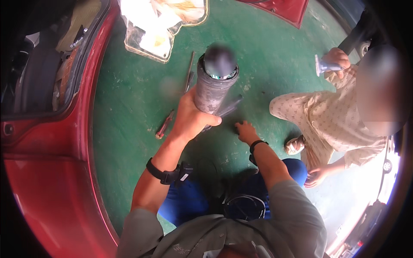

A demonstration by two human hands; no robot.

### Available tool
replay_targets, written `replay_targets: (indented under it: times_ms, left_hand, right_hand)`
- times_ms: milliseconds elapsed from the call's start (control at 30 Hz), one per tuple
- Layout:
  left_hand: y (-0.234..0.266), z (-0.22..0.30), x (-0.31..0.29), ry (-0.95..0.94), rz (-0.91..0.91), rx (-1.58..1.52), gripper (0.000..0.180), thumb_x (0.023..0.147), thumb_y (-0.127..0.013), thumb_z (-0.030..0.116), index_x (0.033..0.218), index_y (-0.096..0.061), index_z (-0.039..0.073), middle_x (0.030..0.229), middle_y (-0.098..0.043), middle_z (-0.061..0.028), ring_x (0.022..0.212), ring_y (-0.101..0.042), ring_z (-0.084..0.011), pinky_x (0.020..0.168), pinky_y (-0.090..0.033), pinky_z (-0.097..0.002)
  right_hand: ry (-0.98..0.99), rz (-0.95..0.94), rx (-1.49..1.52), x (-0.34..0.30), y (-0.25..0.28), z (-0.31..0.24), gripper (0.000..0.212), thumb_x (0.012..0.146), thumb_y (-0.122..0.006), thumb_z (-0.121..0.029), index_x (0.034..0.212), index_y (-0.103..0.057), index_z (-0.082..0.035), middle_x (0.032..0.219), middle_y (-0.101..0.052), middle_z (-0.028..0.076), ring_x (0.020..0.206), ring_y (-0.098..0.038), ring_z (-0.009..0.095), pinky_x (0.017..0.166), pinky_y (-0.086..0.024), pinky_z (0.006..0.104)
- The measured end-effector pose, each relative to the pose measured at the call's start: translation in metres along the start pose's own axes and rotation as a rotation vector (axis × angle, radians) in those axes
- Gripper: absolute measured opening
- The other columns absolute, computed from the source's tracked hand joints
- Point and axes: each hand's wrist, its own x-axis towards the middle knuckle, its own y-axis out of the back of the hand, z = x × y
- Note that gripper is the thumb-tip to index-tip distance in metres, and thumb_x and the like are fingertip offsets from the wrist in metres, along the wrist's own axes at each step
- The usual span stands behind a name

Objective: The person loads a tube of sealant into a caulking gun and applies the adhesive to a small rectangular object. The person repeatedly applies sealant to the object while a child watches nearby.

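Note:
My left hand (192, 112) is closed round a thick dark grey cylinder (214, 92) with a mottled surface, raised above the green floor. Its top end is blurred, so what fills it cannot be made out. My right hand (247, 130) is low beside it, empty as far as I can see, fingers apart and slightly bent. A dark tool (231, 105) shows partly behind the cylinder. Left of my left hand lie a red-handled tool (164, 125) and a long thin metal rod (189, 71).
A red car body panel with a window opening (81, 137) runs along the left. Another red panel (290, 12) is at the far edge, near a bright translucent sheet-like piece (150, 41). On the right a person in patterned clothes (329, 114) crouches, holding a small pale tool (327, 66).

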Motion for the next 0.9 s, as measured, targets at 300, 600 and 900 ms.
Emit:
replay_targets:
  times_ms: [300,600,900]
  left_hand:
    - [0.005,-0.026,0.011,0.082,0.096,-0.024,0.064,0.053,-0.079,-0.009,0.116,-0.065,-0.002,0.102,-0.07,-0.0067,0.087,-0.065,-0.0223,0.083,-0.052,-0.0363]
    - [-0.014,-0.029,0.001,0.183,-0.017,-0.021,0.063,0.052,-0.078,-0.009,0.113,-0.065,-0.001,0.1,-0.068,-0.0063,0.092,-0.064,-0.0219,0.088,-0.051,-0.0352]
    - [-0.024,-0.044,0.014,0.268,-0.051,-0.113,0.06,0.053,-0.076,-0.011,0.112,-0.066,0.0,0.098,-0.067,-0.0054,0.089,-0.064,-0.0209,0.086,-0.05,-0.0341]
  right_hand:
    - [-0.117,0.42,0.882,0.008,0.09,0.069,0.061,0.079,-0.075,-0.046,0.127,-0.065,-0.01,0.108,-0.072,0.018,0.095,-0.069,0.028,0.083,-0.056,0.043]
    - [0.459,0.184,2.07,-0.153,0.246,0.007,0.07,0.091,-0.065,-0.035,0.149,-0.05,0.001,0.126,-0.066,0.013,0.117,-0.065,0.031,0.094,-0.054,0.045]
    - [0.446,0.649,2.393,-0.211,0.267,0.055,0.058,0.101,-0.055,-0.052,0.137,-0.059,-0.006,0.128,-0.065,0.017,0.112,-0.066,0.037,0.081,-0.059,0.0445]
